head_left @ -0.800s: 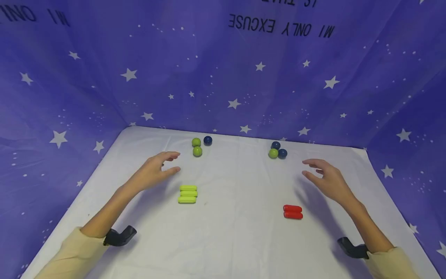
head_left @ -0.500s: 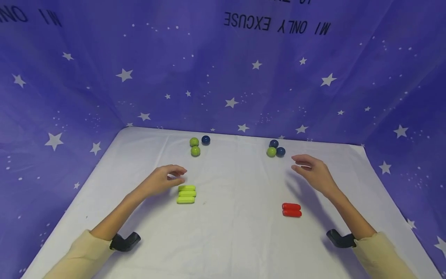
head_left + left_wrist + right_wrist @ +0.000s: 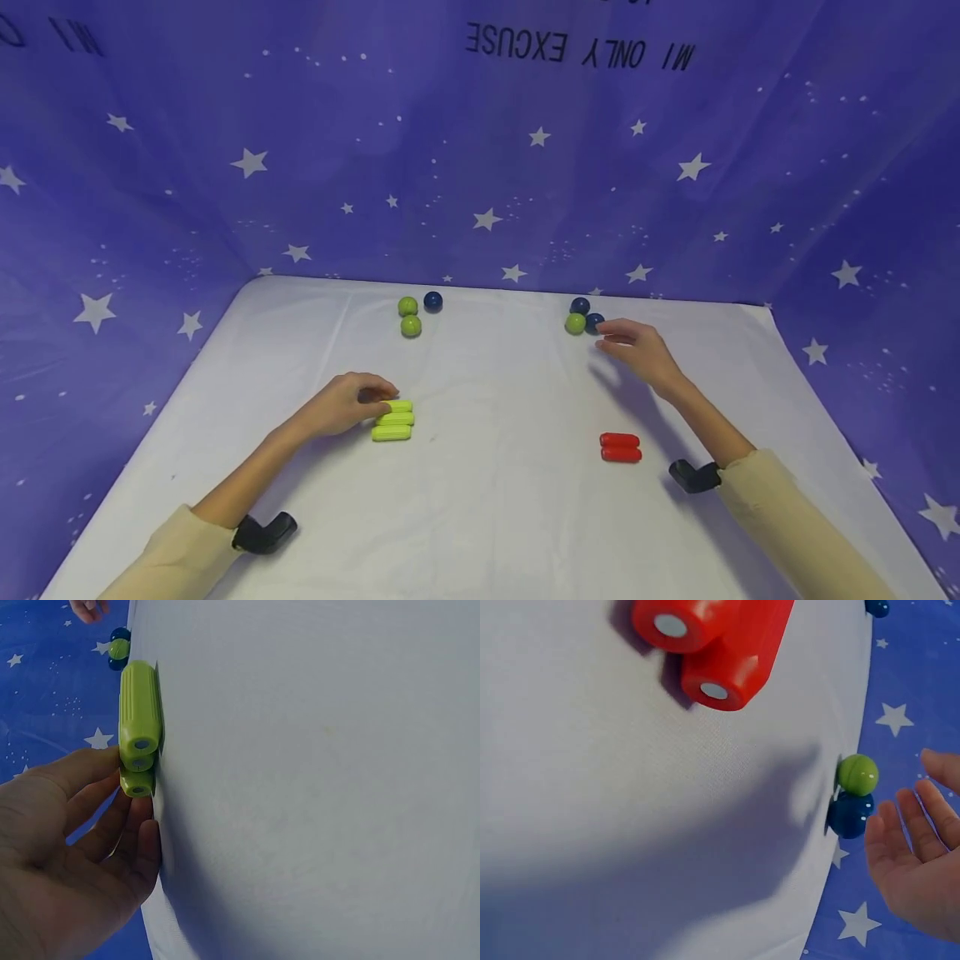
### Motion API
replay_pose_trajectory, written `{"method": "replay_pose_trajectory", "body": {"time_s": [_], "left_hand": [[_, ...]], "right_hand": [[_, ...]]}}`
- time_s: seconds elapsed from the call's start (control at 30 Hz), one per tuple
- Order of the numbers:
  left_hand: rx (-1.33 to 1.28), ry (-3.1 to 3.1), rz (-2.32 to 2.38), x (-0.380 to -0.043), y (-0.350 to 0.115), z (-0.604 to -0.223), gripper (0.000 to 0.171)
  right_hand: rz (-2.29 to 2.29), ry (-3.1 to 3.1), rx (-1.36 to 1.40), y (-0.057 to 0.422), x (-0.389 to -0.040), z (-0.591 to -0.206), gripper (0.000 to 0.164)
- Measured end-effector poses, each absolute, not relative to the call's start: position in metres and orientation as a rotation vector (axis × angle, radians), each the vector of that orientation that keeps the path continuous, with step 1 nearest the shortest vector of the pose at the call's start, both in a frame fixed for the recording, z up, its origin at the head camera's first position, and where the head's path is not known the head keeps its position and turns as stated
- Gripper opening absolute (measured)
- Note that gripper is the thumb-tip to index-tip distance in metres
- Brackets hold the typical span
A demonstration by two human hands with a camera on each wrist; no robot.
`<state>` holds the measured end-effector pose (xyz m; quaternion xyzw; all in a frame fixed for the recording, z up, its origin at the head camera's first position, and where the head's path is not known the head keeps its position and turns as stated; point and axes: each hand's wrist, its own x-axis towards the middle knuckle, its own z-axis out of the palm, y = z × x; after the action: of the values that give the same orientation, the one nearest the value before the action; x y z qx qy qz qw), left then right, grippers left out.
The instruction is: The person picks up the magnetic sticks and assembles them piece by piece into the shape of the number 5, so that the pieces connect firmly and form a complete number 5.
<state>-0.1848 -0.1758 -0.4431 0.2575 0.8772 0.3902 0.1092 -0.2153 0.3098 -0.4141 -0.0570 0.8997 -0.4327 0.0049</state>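
rods in lime green lie toward the table's left edge by our left hand, fingers parted and seemingly empty, while our right hand, loose and empty, hovers by a blue ball a nudge could roll off the far edge.

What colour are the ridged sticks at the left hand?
Bright yellow-green; the three ridged sticks show best in the left wrist view.

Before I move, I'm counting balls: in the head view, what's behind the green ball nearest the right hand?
A dark blue ball sits behind that green ball; its upper part shows, while its lower edge is covered. Whatever lies directly under the green ball can't be seen.
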Motion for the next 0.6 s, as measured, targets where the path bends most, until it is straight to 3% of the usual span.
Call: {"method": "replay_pose_trajectory", "body": {"time_s": [0.6], "left_hand": [[0.741,2.59,1.099,-0.186,-0.175,-0.443,0.019]], "right_hand": [[-1.325,2.805,0.119,0.316,-0.262,-0.428,0.049]]}}
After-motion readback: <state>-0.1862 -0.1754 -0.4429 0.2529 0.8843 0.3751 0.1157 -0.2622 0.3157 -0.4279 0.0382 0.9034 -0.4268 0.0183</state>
